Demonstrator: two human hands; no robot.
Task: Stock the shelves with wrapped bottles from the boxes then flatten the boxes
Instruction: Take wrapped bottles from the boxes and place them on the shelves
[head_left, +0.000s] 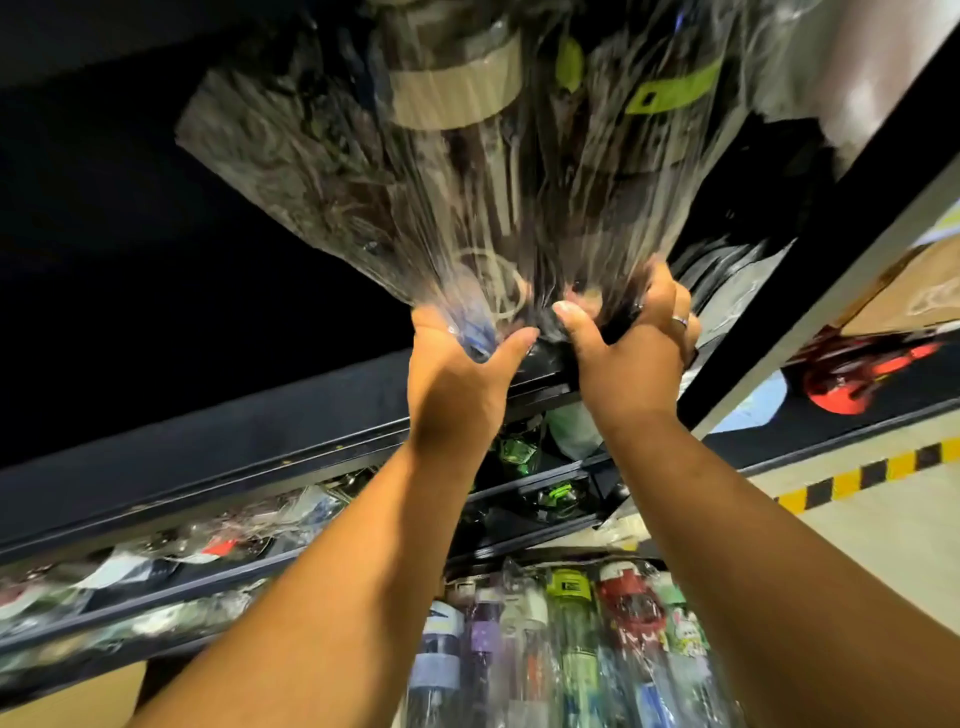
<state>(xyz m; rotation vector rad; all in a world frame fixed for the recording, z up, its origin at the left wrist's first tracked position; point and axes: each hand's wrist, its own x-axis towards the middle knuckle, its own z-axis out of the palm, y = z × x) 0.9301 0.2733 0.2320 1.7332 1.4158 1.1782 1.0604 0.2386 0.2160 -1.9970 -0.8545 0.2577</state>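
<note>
The wrapped bottles (467, 156) fill the view from 11 to 1 o'clock, up at the top of a dark shelf unit. Their clear film is gathered into a bunch at the centre. The left hand (457, 374) clamps that bunch, fingers and thumb curled round the film. The right hand (634, 358), just beside it toward 3 o'clock, grips the film too, with its thumb hooked over and a ring (680, 320) on one finger.

Below the hands a black shelf edge (260, 447) runs out toward 9 o'clock, and a black upright (831, 182) slants toward 2 o'clock. At 3 o'clock lies a pale surface with a yellow-and-black striped band (872, 470).

Blur smears the bundle, so the number of bottles cannot be told; tan and lime bands show through. The space at 10 o'clock is black.

The lower shelf at 8 o'clock holds blurred wrapped goods (156, 561). At 6 o'clock a row of capped bottles (571, 649) in film stands packed together.
</note>
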